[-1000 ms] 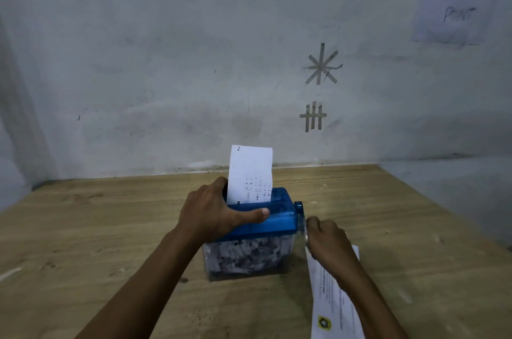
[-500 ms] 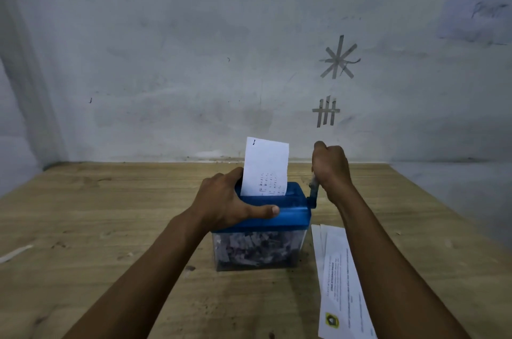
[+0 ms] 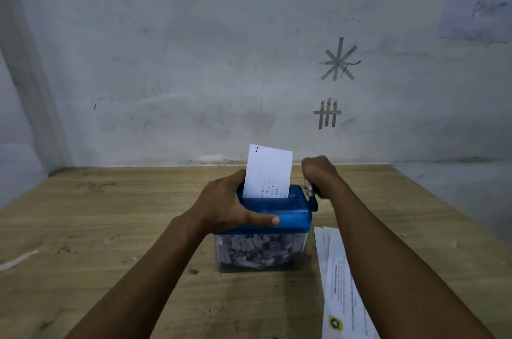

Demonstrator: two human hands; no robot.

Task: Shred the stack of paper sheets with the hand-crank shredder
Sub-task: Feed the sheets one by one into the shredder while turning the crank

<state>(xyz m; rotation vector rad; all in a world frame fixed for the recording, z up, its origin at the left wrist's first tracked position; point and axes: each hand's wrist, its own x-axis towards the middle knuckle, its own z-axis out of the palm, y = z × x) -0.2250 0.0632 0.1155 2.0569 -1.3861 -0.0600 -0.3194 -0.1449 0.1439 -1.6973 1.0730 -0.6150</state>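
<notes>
— So, how should this be cranked well?
— The left hand (image 3: 221, 205) has its grip clamped over the blue shredder (image 3: 291, 212), and the right hand (image 3: 318, 172) has its grip wrapped round the crank (image 3: 313, 201). I'd turn evenly so the sheet (image 3: 268, 169) feeds straight.
— Any writing?
— The paper stack (image 3: 340, 280), right of the shredder, bears a yellow emblem (image 3: 335, 323), but its print is unreadable.

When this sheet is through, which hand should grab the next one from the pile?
Probably the right hand: it grips the crank, but the paper stack lies just right of the shredder, beneath that forearm. The left hand grips the shredder, steadying it.
</notes>
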